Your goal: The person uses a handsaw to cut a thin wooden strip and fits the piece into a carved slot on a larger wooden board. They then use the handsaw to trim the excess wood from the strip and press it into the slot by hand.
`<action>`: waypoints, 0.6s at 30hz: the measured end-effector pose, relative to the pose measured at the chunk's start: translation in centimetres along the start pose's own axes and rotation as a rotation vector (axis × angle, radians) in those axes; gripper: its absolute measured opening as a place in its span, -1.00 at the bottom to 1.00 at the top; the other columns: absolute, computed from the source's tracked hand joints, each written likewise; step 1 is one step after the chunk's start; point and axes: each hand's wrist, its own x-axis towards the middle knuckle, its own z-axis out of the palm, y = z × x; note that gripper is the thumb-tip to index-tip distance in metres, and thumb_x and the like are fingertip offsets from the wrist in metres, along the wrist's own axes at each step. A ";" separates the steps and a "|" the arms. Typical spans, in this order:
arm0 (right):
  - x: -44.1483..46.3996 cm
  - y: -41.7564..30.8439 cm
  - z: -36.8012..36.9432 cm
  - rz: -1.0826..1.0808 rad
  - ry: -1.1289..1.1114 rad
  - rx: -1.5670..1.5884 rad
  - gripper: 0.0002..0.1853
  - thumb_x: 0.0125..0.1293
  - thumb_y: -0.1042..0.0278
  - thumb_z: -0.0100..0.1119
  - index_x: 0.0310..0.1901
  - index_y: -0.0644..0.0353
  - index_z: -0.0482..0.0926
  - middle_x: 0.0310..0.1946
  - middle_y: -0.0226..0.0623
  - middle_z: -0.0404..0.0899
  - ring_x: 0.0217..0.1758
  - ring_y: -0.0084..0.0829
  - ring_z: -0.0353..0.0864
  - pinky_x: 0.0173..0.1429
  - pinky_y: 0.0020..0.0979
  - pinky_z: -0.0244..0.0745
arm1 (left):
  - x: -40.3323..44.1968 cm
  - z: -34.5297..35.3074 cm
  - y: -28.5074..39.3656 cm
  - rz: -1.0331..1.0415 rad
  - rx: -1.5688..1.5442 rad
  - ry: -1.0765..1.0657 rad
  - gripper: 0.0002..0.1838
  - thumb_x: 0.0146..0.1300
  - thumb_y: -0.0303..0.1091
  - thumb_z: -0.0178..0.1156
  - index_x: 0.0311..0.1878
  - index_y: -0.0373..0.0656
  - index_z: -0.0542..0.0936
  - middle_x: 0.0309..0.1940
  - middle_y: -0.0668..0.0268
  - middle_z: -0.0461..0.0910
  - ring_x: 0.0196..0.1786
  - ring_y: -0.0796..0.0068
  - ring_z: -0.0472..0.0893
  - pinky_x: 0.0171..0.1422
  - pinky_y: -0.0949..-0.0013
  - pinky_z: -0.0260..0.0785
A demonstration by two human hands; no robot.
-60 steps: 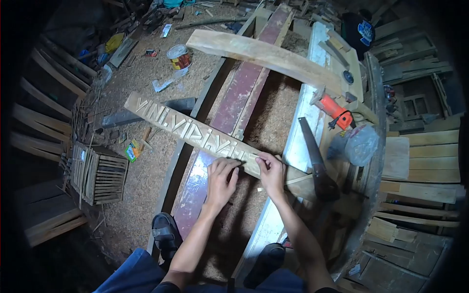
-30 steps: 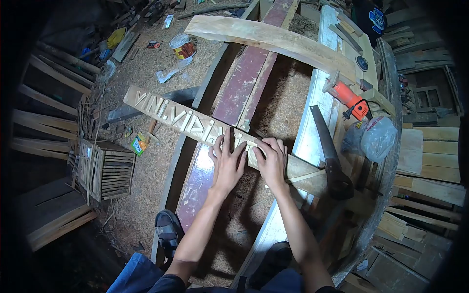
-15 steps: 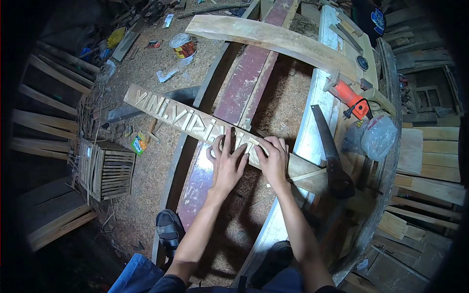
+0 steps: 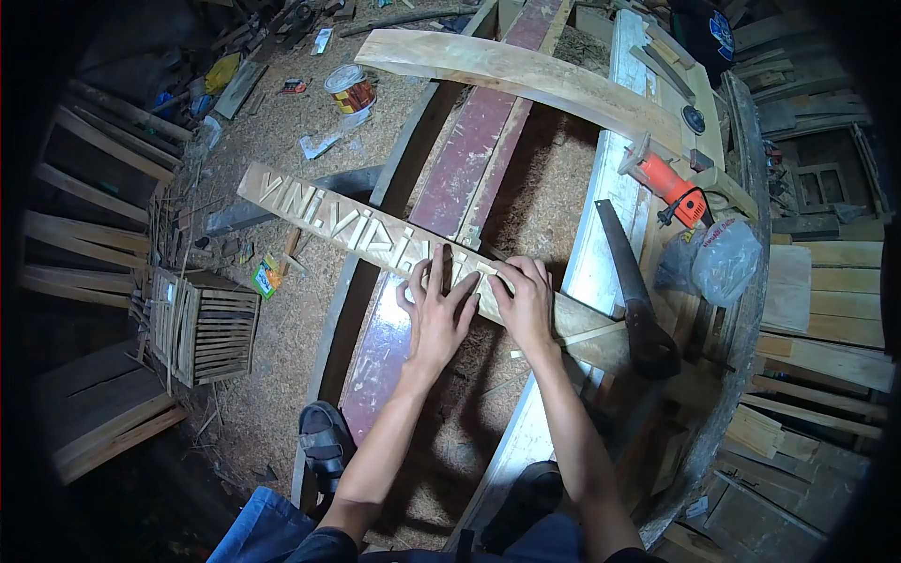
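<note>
A long wooden board (image 4: 328,214) lies slanted across the beams, with raised pale wooden letters (image 4: 361,230) along it reading roughly "VINI.VIDI." before my fingers cover the rest. My left hand (image 4: 435,324) rests on the board with its fingers spread over and beside the letters. Close to its right, my right hand (image 4: 526,305) has its thumb and fingers bent around a small pale wooden piece (image 4: 485,268) at the end of the lettering. A thin wood strip (image 4: 593,333) lies across the board's right part.
A handsaw (image 4: 633,296) lies right of my right hand. Beyond it are an orange power tool (image 4: 671,183) and a plastic bag (image 4: 727,263). A curved plank (image 4: 526,75) spans the beams farther off. On the sawdust-covered floor stand a can (image 4: 350,89) and a slatted crate (image 4: 221,328).
My right hand has shifted very slightly at the small wooden piece. My left hand and the board look the same.
</note>
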 end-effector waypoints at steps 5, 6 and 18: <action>0.1 0.1 0.1 0.016 -0.007 0.020 -0.78 0.29 0.33 0.39 -0.05 0.16 0.74 -0.09 -0.30 0.63 0.03 -0.19 0.56 0.09 -0.10 0.40 | -0.1 0.3 -0.1 0.001 0.022 -0.003 -0.74 0.31 -0.17 0.38 0.05 0.23 0.81 0.64 0.10 0.16 0.57 -0.07 0.15 0.49 -0.39 -0.15; 0.0 0.2 0.2 0.020 -0.008 0.026 -0.78 0.29 0.33 0.39 -0.06 0.17 0.74 -0.09 -0.30 0.63 0.03 -0.19 0.57 0.10 -0.10 0.40 | 0.0 0.3 -0.1 -0.011 0.016 -0.001 -0.75 0.29 -0.18 0.40 0.03 0.23 0.82 0.63 0.13 0.18 0.56 -0.08 0.15 0.49 -0.40 -0.15; 0.2 0.2 0.0 0.017 -0.024 0.019 -0.77 0.29 0.37 0.39 -0.05 0.19 0.74 -0.08 -0.26 0.63 0.04 -0.16 0.57 0.10 -0.11 0.44 | 0.3 0.6 -0.5 -0.044 -0.017 -0.003 -0.78 0.25 -0.11 0.44 -0.04 0.24 0.84 0.63 0.23 0.21 0.56 -0.11 0.14 0.50 -0.43 -0.20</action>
